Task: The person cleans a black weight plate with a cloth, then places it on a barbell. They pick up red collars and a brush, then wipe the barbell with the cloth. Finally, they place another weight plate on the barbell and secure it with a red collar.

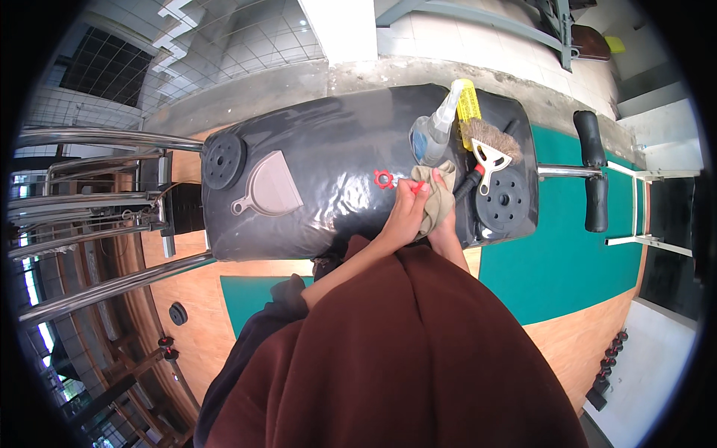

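We are pinching a small red part [417,187] in our left hand [407,216]; our right hand [446,220] is clamping a beige cloth [437,198] around it, over the black padded bench [328,149]. Red collar [383,178] lying at 9 o'clock, spray bottle [432,133] at 12, brush [489,142] at 1.

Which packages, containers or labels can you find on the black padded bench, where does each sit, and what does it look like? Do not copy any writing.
Spray bottle: lies at the far right of the bench, clear bluish body, white trigger head.
Yellow label: flat strip beside the bottle's nozzle, above the brush; its print is too small to tell.
No screens or signs show.
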The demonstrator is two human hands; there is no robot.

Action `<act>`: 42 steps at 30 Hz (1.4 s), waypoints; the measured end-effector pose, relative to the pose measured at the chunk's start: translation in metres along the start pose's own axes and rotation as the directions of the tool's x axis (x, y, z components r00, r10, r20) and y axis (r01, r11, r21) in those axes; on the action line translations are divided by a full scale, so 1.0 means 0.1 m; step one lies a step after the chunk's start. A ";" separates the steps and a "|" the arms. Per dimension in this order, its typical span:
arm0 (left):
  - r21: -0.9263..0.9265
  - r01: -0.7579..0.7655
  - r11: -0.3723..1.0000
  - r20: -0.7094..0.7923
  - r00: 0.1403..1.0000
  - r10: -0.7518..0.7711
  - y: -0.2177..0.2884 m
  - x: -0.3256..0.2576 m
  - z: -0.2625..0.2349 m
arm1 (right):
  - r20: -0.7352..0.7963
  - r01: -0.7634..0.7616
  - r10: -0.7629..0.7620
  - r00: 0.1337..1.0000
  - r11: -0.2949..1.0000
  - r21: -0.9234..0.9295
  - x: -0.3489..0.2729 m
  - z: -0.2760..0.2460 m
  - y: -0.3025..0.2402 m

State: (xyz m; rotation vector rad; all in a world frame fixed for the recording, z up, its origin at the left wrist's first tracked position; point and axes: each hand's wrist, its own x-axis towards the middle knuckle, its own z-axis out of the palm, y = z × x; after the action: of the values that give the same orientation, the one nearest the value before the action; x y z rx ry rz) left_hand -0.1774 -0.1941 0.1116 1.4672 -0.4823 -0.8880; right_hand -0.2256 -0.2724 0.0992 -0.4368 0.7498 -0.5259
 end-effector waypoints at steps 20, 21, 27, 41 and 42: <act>0.851 -0.071 0.520 -0.024 0.984 0.174 -0.46 1.01 -0.90 | 0.029 0.363 -0.519 0.854 0.556 -0.748 -0.05 -0.30 -0.12; 0.827 -0.089 0.555 -0.054 0.970 0.235 -0.44 0.99 -0.87 | 0.189 0.401 -0.650 0.736 0.193 -0.896 0.00 -0.28 -0.03; 0.520 -0.218 0.826 0.035 0.971 0.235 -0.41 0.60 -0.55 | 0.316 0.254 -0.554 0.770 -0.188 -0.949 0.05 -0.31 0.34; 0.692 -0.608 0.388 0.493 0.792 0.361 -0.17 0.36 0.27 | -0.038 -0.147 -0.612 0.790 -0.129 -0.981 0.68 -0.96 -0.91; 0.732 -0.606 0.311 0.560 0.796 0.232 -0.19 0.42 0.41 | -0.044 -0.151 -0.578 0.815 -0.139 -0.979 0.70 -0.98 -0.88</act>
State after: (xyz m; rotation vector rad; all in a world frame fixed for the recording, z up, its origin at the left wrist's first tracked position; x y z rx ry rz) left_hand -0.1868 -0.2501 0.0873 1.9568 -1.7951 -0.3951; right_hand -0.2796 -0.4014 0.0469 -2.1003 1.5933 -0.2600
